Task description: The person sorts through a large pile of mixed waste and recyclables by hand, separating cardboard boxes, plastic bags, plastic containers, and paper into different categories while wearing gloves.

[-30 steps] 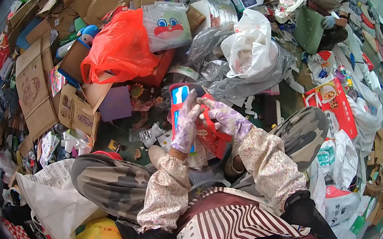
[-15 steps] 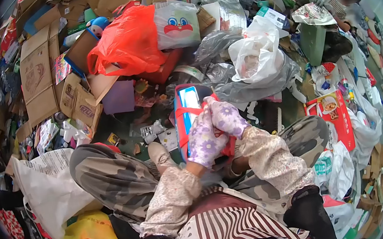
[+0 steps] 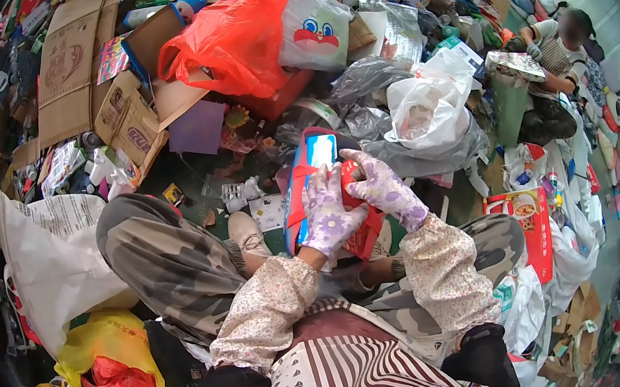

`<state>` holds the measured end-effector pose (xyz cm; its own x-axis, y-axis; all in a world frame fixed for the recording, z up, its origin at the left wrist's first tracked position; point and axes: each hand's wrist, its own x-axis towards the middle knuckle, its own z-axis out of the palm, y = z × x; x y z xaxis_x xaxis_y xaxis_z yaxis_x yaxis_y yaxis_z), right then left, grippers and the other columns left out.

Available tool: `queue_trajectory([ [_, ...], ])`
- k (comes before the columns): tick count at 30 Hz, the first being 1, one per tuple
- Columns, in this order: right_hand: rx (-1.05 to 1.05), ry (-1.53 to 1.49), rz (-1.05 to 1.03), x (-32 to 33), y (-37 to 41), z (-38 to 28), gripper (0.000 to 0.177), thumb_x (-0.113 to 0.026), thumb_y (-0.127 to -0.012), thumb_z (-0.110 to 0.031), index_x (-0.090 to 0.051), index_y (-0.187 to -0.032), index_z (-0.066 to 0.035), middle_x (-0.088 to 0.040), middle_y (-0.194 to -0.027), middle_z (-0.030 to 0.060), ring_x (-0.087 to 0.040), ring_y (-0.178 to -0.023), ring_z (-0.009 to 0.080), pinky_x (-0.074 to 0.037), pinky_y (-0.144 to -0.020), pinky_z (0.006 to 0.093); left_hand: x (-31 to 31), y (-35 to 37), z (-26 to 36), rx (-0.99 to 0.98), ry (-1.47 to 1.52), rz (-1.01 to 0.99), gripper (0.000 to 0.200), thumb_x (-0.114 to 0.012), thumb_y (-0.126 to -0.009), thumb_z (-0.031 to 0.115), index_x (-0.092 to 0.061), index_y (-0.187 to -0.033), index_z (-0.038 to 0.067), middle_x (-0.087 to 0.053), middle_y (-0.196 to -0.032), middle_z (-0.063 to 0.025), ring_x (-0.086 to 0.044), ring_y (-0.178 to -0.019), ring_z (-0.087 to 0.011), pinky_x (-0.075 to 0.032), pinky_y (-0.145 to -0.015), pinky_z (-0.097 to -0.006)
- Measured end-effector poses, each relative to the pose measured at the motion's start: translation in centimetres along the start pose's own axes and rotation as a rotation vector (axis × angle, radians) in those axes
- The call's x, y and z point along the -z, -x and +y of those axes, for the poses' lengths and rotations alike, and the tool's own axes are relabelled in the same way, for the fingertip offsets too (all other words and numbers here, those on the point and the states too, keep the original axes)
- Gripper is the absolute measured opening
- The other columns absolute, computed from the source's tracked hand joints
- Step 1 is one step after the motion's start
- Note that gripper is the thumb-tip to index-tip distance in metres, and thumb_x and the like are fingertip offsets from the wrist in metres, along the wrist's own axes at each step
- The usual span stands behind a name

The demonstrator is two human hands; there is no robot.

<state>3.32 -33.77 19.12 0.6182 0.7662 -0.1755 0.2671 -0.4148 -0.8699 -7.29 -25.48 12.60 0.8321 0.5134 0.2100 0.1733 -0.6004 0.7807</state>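
Observation:
A red-and-blue container or bag with red strap-like bands lies between my legs, tilted. A shiny pale blue and white panel shows at its far end. My left hand, in a white glove with purple flowers, rests on it with fingers stretched toward the panel. My right hand, gloved alike, is at its right side, fingers apart and pointing left across the red part. A narrow gap separates the hands. The lower part of the container is hidden by the hands.
Mixed refuse surrounds me. Ahead lie a red plastic bag, a white plastic bag and flattened cardboard. At left stands a white sack, with a yellow bag below. Another person sits at far right.
My hands were close together over the container; now they are apart with fingers spread. The view has shifted, showing more of the person at right.

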Motion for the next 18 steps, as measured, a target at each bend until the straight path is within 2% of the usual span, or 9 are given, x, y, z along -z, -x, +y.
queue_trajectory([
  [4,0.091,0.391,0.027,-0.7,0.7,-1.8,0.059,-0.062,-0.077,-0.005,-0.045,-0.134,-0.005,-0.059,-0.081,0.0022,-0.056,-0.078,0.0096,-0.048,-0.073,0.0269,-1.8,-0.9,-1.4,0.091,-0.014,0.042,0.075,-0.07,-0.069,0.036,-0.046,-0.134,0.006,-0.036,-0.14,-0.024,-0.033,-0.131,-0.0386,-0.023,-0.109,-0.0474],
  [6,0.114,0.372,0.002,-0.2,0.4,-1.8,0.059,-0.061,-0.077,-0.003,-0.044,-0.134,-0.004,-0.059,-0.08,0.002,-0.057,-0.078,0.0097,-0.048,-0.074,0.0269,-1.5,-1.1,-2.0,0.086,0.003,0.056,0.076,-0.071,-0.067,0.035,-0.047,-0.133,0.005,-0.036,-0.139,-0.0245,-0.034,-0.13,-0.0398,-0.025,-0.109,-0.0469],
  [8,-0.066,0.045,-0.09,0.4,0.0,-1.3,0.055,-0.064,-0.074,-0.008,-0.048,-0.127,-0.004,-0.064,-0.099,0.0115,-0.064,-0.084,0.0203,-0.05,-0.078,0.0318,-0.9,-1.1,-2.9,0.037,0.135,0.058,0.073,-0.072,-0.067,0.027,-0.047,-0.131,0.002,-0.038,-0.136,-0.0257,-0.038,-0.127,-0.0391,-0.032,-0.105,-0.042],
  [9,-0.139,-0.175,-0.119,0.5,0.0,-1.2,0.052,-0.061,-0.077,0.001,-0.047,-0.127,0.001,-0.06,-0.083,0.0031,-0.058,-0.075,0.0082,-0.048,-0.071,0.0229,0.0,-0.9,-3.0,0.075,0.149,0.033,0.069,-0.071,-0.066,0.022,-0.05,-0.127,0.0,-0.041,-0.135,-0.0243,-0.041,-0.127,-0.0353,-0.034,-0.105,-0.0377],
  [12,-0.221,-0.149,-0.082,1.0,-0.6,1.4,0.045,-0.063,-0.076,0.001,-0.051,-0.119,0.0,-0.06,-0.089,0.0039,-0.059,-0.078,0.0099,-0.049,-0.072,0.0222,-0.8,-1.0,-5.3,0.132,0.435,-0.076,0.071,-0.072,-0.062,0.017,-0.051,-0.127,-0.002,-0.047,-0.132,-0.0215,-0.046,-0.124,-0.0289,-0.037,-0.104,-0.0334],
  [13,-0.227,-0.148,-0.082,1.3,-0.4,2.3,0.045,-0.063,-0.076,0.001,-0.051,-0.119,0.0,-0.06,-0.089,0.0039,-0.059,-0.078,0.0099,-0.049,-0.072,0.0222,-0.5,-1.0,-5.6,0.191,0.468,-0.135,0.071,-0.071,-0.06,0.012,-0.051,-0.127,-0.004,-0.054,-0.127,-0.0174,-0.052,-0.117,-0.022,-0.041,-0.099,-0.0299],
  [15,-0.221,-0.493,-0.089,1.3,0.8,3.1,0.042,-0.064,-0.075,-0.001,-0.053,-0.115,0.0,-0.059,-0.093,0.0046,-0.059,-0.083,0.0112,-0.049,-0.075,0.0238,-1.7,-0.7,-7.0,0.225,0.557,-0.169,0.064,-0.066,-0.064,0.007,-0.052,-0.125,-0.005,-0.059,-0.121,-0.015,-0.057,-0.108,-0.0174,-0.045,-0.092,-0.0276],
  [17,-0.134,-0.3,-0.087,1.0,0.7,3.5,0.041,-0.065,-0.074,-0.001,-0.054,-0.113,0.0,-0.059,-0.096,0.0045,-0.057,-0.088,0.0128,-0.048,-0.079,0.026,-2.1,-0.9,-7.5,0.199,0.545,-0.162,0.059,-0.061,-0.066,0.001,-0.054,-0.124,-0.006,-0.064,-0.111,-0.0133,-0.06,-0.097,-0.0157,-0.048,-0.085,-0.0263],
  [18,-0.109,-0.172,-0.085,0.4,0.9,2.5,0.041,-0.065,-0.073,-0.001,-0.054,-0.112,0.001,-0.059,-0.097,0.0043,-0.057,-0.088,0.0135,-0.047,-0.081,0.027,-0.7,-1.0,-5.8,0.367,0.827,-0.224,0.057,-0.058,-0.066,-0.004,-0.056,-0.123,-0.005,-0.066,-0.104,-0.012,-0.063,-0.086,-0.015,-0.051,-0.076,-0.0252],
])
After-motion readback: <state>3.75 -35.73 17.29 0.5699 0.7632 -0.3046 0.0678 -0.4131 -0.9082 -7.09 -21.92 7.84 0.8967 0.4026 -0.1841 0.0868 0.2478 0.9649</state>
